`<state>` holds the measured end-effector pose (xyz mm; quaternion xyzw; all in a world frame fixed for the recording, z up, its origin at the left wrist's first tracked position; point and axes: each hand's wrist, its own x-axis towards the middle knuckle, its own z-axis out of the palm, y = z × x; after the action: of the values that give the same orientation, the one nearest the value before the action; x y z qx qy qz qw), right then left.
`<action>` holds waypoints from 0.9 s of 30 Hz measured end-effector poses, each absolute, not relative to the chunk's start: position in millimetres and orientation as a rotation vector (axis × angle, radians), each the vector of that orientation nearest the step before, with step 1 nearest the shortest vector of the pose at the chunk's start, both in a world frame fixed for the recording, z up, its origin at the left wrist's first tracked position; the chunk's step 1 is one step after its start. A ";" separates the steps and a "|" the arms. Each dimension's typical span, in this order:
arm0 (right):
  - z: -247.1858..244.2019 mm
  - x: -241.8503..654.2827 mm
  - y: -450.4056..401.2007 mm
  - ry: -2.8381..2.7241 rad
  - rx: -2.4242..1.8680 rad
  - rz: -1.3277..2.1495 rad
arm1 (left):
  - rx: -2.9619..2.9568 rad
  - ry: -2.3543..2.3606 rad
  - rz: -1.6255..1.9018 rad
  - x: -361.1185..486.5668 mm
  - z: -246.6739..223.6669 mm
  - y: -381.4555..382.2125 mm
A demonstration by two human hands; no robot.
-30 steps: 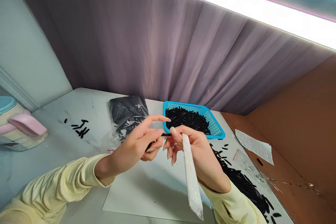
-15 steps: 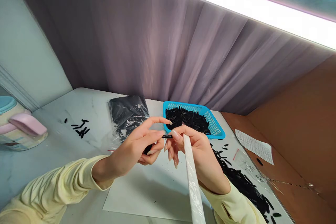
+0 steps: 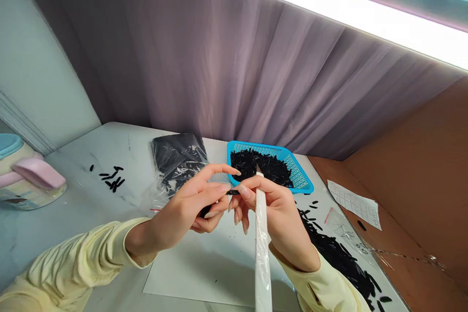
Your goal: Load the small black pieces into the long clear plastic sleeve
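Between my hands is a small dark strip [image 3: 233, 192], pinched by the thumb of my left hand [image 3: 188, 207] and touched by the fingertips of my right hand [image 3: 281, 214]. Curled lower fingers of my left hand also hold a black piece [image 3: 205, 209]; its index finger is stretched out. A long tool with a white wrapped handle [image 3: 262, 243] rests in my right hand, its narrow tip pointing at the basket. Behind the hands stands a blue basket [image 3: 303, 183] of black pieces. White paper [image 3: 197, 273] lies below.
A clear bag with black contents [image 3: 177, 156] lies behind my left hand. Several black pieces [image 3: 115, 184] are at the left, near a jug with a pink handle [image 3: 40, 173]. More black pieces [image 3: 336, 253] and a printed sheet [image 3: 354, 204] are at the right.
The white-handled tool has swung, its lower end moving left and its tip now showing above my right hand. My left hand has shifted very slightly; the dark strip remains between the hands.
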<state>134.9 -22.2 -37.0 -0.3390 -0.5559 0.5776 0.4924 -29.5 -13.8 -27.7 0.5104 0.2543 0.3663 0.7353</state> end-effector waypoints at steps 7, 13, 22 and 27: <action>-37.0 135.5 -20.8 -1.434 -0.860 1.257 | 1.142 0.575 0.796 -29.7 -26.8 -13.9; -34.6 138.0 -22.6 -1.523 -0.893 1.161 | 1.148 0.624 0.798 -29.0 -25.2 -13.5; -24.5 146.7 -19.9 -1.573 -1.000 1.269 | 1.211 0.639 0.837 -28.0 -28.1 -10.2; -27.0 144.7 -20.9 -1.562 -0.982 1.312 | 1.223 0.655 0.830 -28.4 -27.1 -11.8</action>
<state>144.7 -20.9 -27.0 -0.3926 -0.6244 0.5246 0.4251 -28.4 -11.8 -27.1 0.5472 0.2932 0.3712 0.6905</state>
